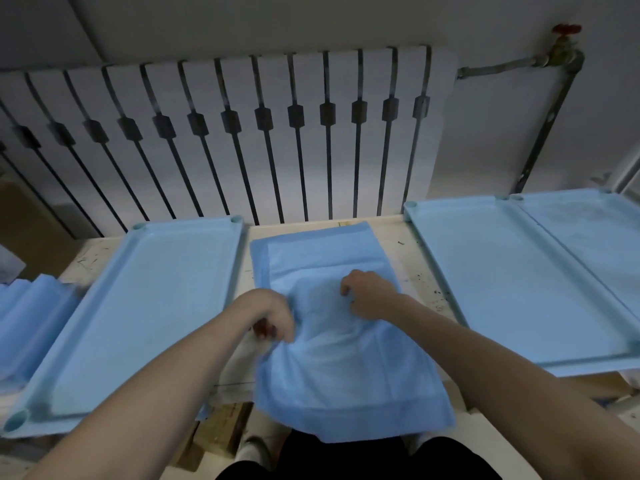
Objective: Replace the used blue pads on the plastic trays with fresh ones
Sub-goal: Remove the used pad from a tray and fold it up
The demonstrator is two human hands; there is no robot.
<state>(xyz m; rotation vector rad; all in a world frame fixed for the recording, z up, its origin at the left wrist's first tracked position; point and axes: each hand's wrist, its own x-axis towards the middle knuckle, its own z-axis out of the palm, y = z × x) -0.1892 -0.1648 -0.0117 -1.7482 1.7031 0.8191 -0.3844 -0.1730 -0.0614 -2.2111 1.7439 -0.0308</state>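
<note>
A stack of folded blue pads (322, 251) lies on the table in front of me, between the trays. The top pad (349, 382) is partly lifted and hangs over the table's front edge. My left hand (270, 317) pinches its left edge. My right hand (367, 294) grips its upper middle, bunching the sheet. A light blue plastic tray (149, 306) lies to the left with nothing on it. A second tray (502, 282) lies to the right, and a third tray (595, 237) overlaps it at the far right.
A white radiator (242, 140) stands against the wall behind the table, with a pipe and red valve (564, 32) at the right. Crumpled blue pads (31, 317) pile up at the far left. The table's surface (412, 258) shows dark specks.
</note>
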